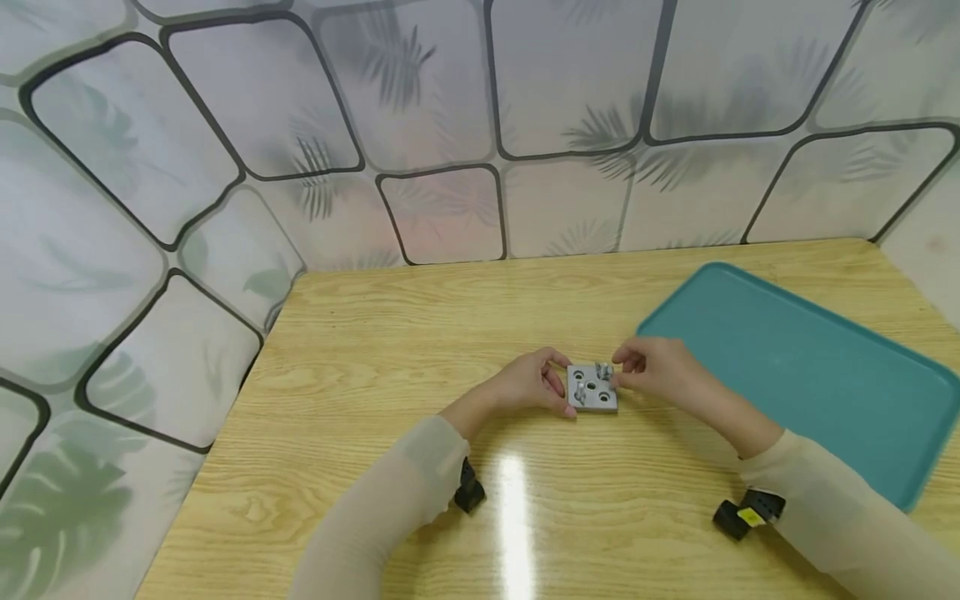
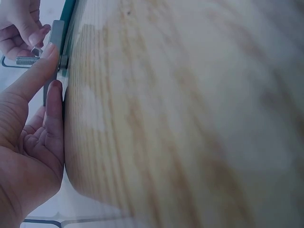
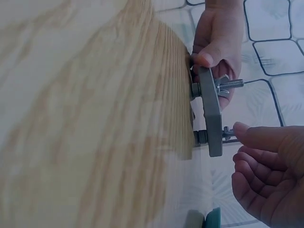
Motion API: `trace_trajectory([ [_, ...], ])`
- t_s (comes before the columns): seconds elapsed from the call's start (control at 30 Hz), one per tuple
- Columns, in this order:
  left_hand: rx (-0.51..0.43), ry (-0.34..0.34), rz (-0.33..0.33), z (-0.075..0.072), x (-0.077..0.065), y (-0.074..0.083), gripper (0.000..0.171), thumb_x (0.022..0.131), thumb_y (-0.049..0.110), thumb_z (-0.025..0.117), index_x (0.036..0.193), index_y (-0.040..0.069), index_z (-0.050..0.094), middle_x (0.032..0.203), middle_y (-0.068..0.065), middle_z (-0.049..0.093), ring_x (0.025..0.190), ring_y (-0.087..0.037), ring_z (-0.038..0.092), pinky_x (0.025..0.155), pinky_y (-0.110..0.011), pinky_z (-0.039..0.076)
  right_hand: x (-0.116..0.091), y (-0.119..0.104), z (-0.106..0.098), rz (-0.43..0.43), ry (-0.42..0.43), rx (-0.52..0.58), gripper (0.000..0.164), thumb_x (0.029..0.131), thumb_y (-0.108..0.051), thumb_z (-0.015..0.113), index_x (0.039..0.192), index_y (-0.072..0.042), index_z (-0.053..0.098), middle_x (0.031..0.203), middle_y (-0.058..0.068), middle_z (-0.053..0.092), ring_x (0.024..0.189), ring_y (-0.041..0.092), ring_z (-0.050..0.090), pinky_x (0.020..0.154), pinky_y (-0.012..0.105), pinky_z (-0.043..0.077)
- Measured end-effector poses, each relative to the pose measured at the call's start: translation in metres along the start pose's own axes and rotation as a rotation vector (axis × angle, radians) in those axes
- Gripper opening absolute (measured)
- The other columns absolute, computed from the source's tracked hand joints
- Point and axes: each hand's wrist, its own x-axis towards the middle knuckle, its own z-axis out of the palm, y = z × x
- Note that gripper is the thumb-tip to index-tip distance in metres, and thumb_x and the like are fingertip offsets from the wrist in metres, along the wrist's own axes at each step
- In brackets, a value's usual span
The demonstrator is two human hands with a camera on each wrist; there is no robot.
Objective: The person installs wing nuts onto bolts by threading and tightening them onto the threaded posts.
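Note:
A small square metal plate (image 1: 592,402) with several holes stands a little above the wooden table on the bolt heads beneath it. My left hand (image 1: 528,383) grips its left side, thumb at the near corner and fingers along the far edge. Two bolts come up through the plate, each carrying a wing nut; one wing nut (image 3: 222,86) sits on the left-hand bolt (image 3: 233,84), whose threaded end sticks out past it. At the far right corner, my right hand (image 1: 660,367) pinches the other wing nut (image 1: 604,372) between thumb and fingertips, partly hiding it.
A teal tray (image 1: 795,367) lies on the right of the table (image 1: 390,350), partly under my right forearm. Behind the table hangs a patterned covering (image 1: 442,212) with leaf prints. A black wrist camera (image 1: 468,487) is on the left sleeve, another (image 1: 738,517) on the right.

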Motion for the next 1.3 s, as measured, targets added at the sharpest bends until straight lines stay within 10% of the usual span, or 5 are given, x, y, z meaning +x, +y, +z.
trace_trajectory([
  [1.3, -0.021, -0.004, 0.001, 0.000, -0.002, 0.002, 0.071, 0.068, 0.007, 0.085, 0.128, 0.006, 0.046, 0.087, -0.004, 0.062, 0.073, -0.013, 0.060, 0.068, -0.021, 0.049, -0.003, -0.004, 0.005, -0.022, -0.057, -0.003, 0.015, 0.080, -0.012, 0.075, 0.090, -0.003, 0.067, 0.074, 0.000, 0.062, 0.066, 0.010, 0.054, 0.057, 0.026, 0.045],
])
